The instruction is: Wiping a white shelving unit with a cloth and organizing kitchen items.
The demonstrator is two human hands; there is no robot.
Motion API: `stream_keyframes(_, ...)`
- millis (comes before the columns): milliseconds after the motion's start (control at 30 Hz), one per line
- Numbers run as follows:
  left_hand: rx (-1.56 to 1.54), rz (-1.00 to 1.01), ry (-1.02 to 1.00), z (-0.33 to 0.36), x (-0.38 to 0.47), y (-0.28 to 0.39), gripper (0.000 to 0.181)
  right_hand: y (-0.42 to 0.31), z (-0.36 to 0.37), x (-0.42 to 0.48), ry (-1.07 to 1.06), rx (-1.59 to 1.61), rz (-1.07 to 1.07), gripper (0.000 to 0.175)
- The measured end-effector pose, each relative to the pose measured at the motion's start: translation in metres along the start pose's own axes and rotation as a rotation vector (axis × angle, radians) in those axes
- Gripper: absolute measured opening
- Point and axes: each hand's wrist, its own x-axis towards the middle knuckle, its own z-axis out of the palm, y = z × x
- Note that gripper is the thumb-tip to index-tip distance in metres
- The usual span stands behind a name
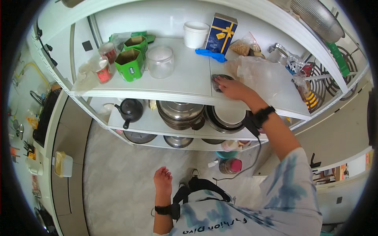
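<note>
My right hand (236,88) presses a dark grey cloth (222,82) onto the white shelf board (183,78), near its front edge. To the right of that hand a clear plastic bag (260,72) lies spread on the same board. Behind it are a blue cloth or glove (211,55), a dark blue box with a printed yellow ribbon (221,34) and a white plastic tub (196,34). My left hand (163,179) hangs low over the floor, holding nothing, its fingers loosely bent.
Left on the board stand a clear plastic jar (160,63), green hexagonal containers (129,65) and red-and-white cups (102,70). Below are a black teapot (130,109), a steel pot (180,113) and round pans (226,118). A red-lidded jar (231,165) and a cable (257,159) are near my feet.
</note>
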Motion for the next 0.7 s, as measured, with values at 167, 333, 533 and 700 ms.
stream_keyframes(167, 0.092, -0.152, 0.024, 0.016, 0.015, -0.022, 0.015, -0.023, -0.01, -0.062, -0.014, 0.198, 0.002, 0.045)
stream_keyframes(333, 0.078, -0.161, 0.018, 0.004, 0.012, -0.027, 0.016, -0.02, -0.016, -0.03, -0.114, 0.096, 0.053, 0.049)
stream_keyframes(533, 0.026, -0.056, 0.09, -0.012, -0.01, -0.015, 0.018, 0.033, 0.008, 0.056, 0.071, -0.201, -0.019, 0.053)
stream_keyframes(700, 0.016, 0.011, 0.112, -0.029, -0.018, -0.009, 0.018, 0.024, 0.014, 0.073, 0.054, -0.086, 0.212, 0.044)
